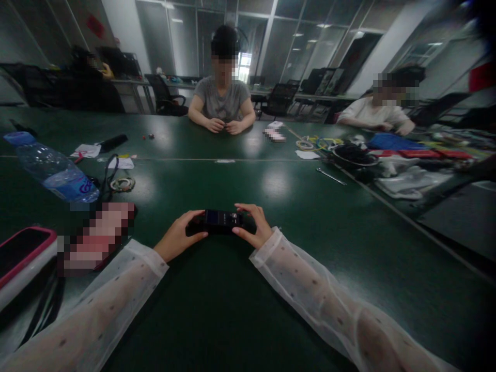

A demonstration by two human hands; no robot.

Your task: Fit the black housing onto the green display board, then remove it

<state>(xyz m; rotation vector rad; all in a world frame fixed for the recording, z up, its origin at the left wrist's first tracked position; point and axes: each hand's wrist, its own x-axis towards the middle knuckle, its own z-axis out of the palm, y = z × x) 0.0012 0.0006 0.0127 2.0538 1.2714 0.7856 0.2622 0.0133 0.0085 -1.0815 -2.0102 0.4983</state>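
Observation:
A small black handheld device (219, 218) with a dark screen and several buttons lies sideways at the middle of the green table. My left hand (182, 232) has its thumb and fingers closed about the left end, by the screen. At the opposite end, beside the buttons, my right hand (256, 225) holds it between thumb and fingers. Sheer white dotted sleeves cover both forearms. Whether the device rests on the tabletop or is slightly raised, I cannot tell.
Left of me are a water bottle (54, 168), a pink-framed phone (25, 253) and a blurred-out red item (98, 235). A wrench (331, 176) lies ahead right, near tangled cables (315, 143) and plastic bags (413, 181). A person (222, 98) sits opposite; another (372, 111) is farther right.

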